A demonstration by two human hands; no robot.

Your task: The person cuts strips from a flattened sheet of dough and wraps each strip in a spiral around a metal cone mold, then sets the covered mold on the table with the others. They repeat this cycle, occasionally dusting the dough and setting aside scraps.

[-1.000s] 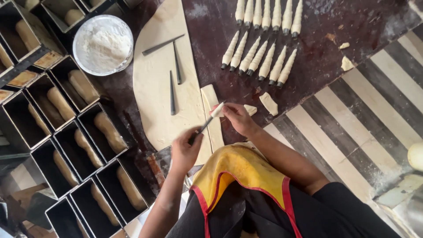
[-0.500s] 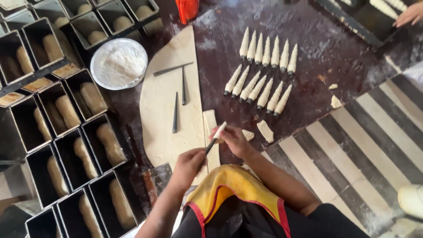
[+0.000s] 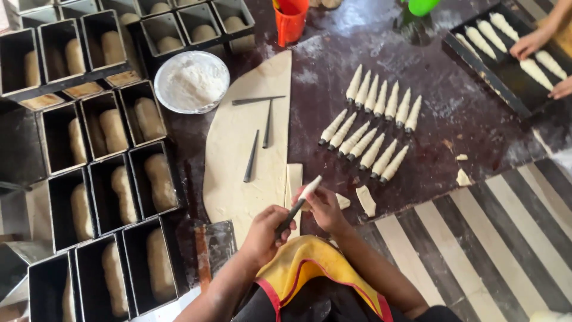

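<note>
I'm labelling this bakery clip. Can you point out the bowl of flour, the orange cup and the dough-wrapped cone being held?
bowl of flour (image 3: 192, 81), head view, on the flour heap.
orange cup (image 3: 291, 22), head view, on its side wall.
dough-wrapped cone (image 3: 308, 188), head view, on the wrapped upper end.

A dark reddish-brown bench (image 3: 465, 113) fills most of the view, its top scuffed and dusted with pale flour. At the lower right its edge meets a covering of broad black and cream stripes (image 3: 494, 250) running slantwise. Rows of black metal tins (image 3: 89, 179) crowd the left side. A dark tray (image 3: 506, 65) sits at the upper right corner. Soft, even daylight falls across everything, with few shadows.
</note>
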